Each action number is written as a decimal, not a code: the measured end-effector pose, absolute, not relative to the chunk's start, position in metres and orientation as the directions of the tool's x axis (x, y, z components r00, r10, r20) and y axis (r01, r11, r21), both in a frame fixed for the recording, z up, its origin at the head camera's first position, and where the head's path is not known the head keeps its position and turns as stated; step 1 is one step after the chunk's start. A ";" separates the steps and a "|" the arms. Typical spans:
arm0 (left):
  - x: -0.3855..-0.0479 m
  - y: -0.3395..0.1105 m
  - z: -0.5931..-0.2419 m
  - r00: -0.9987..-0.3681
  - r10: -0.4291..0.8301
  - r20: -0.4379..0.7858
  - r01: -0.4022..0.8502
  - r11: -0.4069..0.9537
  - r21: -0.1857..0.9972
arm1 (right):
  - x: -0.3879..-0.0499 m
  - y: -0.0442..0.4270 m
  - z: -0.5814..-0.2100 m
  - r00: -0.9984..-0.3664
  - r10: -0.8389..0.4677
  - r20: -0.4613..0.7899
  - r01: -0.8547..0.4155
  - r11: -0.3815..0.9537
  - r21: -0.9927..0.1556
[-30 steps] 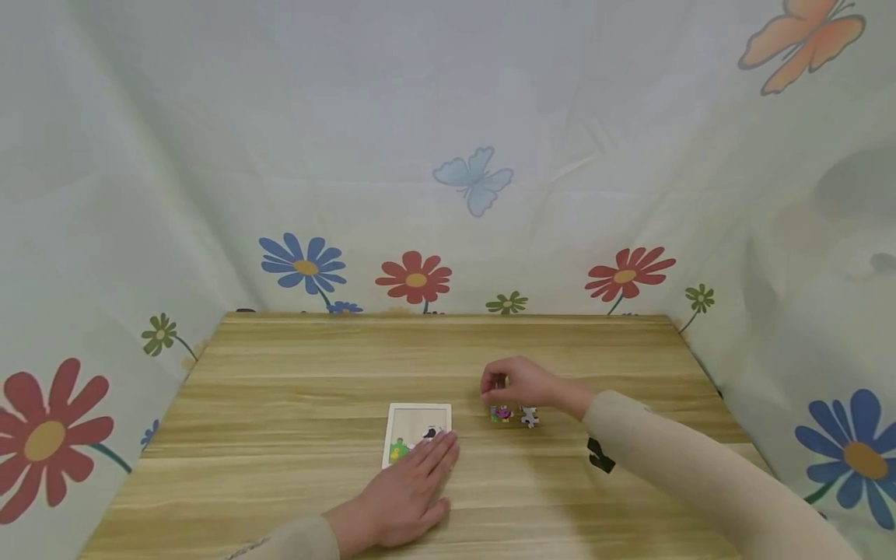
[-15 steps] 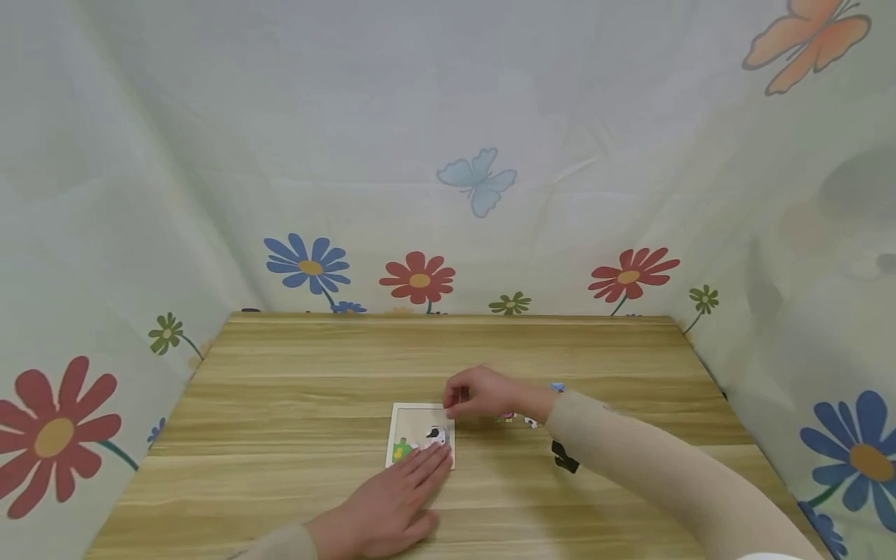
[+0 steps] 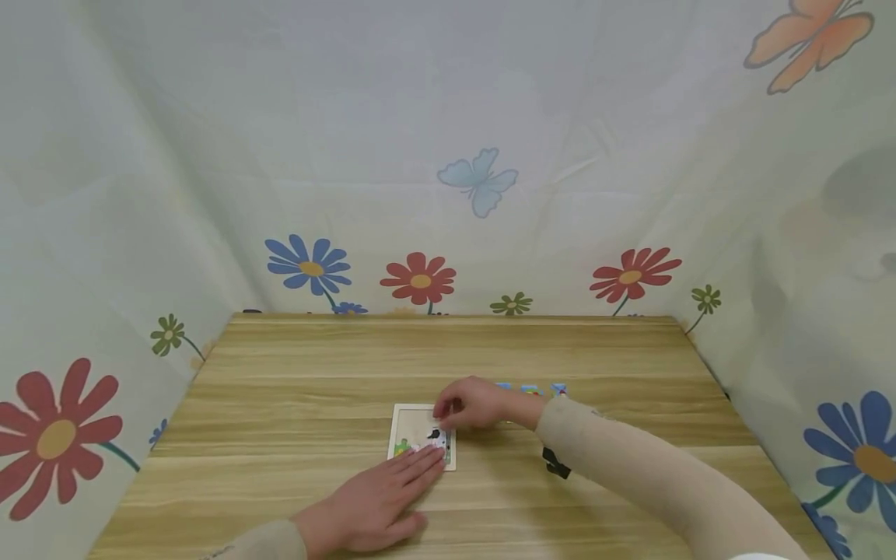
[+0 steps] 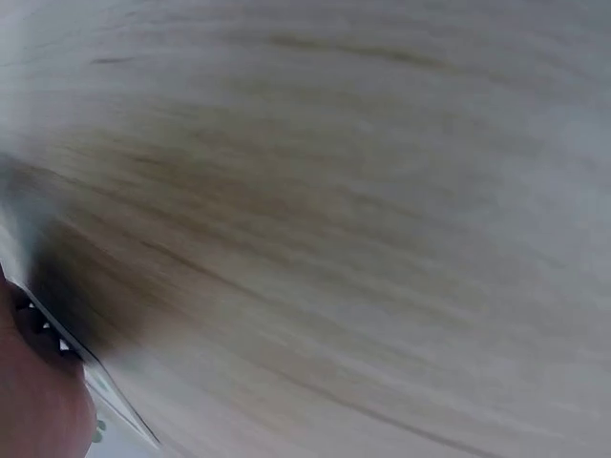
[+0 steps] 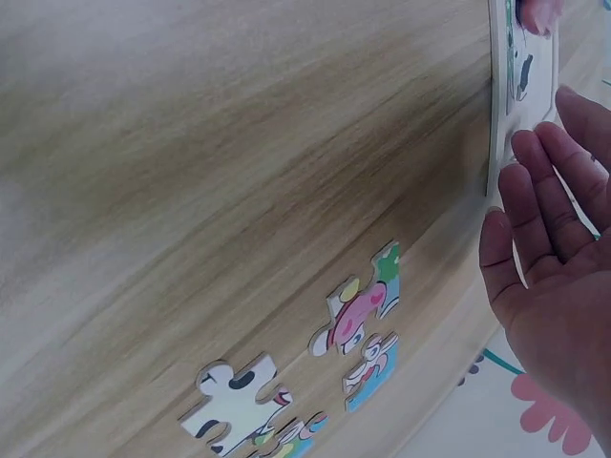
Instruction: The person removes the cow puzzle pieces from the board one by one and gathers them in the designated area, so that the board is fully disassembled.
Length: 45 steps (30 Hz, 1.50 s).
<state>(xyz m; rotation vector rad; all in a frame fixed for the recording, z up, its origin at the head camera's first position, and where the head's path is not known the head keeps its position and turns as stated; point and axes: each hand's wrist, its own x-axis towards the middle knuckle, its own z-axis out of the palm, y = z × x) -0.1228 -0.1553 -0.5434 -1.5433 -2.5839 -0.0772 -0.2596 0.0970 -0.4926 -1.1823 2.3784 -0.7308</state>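
My left hand [image 3: 381, 502] lies with straight fingers over the lower right part of a small puzzle tray [image 3: 397, 416]. Parts of a green puzzle piece [image 3: 401, 446] and a black-and-white puzzle piece [image 3: 435, 437] show in the tray beyond those fingers. At the tray's right side my right hand [image 3: 472, 403] hovers with bent fingers; its fingertips are close to the black-and-white piece. In the right wrist view, the right hand's fingers [image 5: 535, 205] curve toward the tray, and whether they pinch a piece is hidden.
Loose puzzle pieces lie right of the tray, partly behind the right arm: a white one with black spots [image 5: 239, 405], a pink one [image 5: 358, 310] and several blue-edged pieces [image 3: 530, 390]. A printed cloth with flowers surrounds the wooden table [image 3: 315, 373].
My right hand has moved left and slightly nearer, from beside the loose pieces to the tray's right edge. My left hand has slid a little down and left, still touching the tray.
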 end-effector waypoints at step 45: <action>-0.122 -0.155 -0.547 -0.464 0.875 0.141 0.881 0.472 -0.031 | -0.252 0.097 -0.499 -0.612 -0.770 -0.182 -0.474 0.542 -0.694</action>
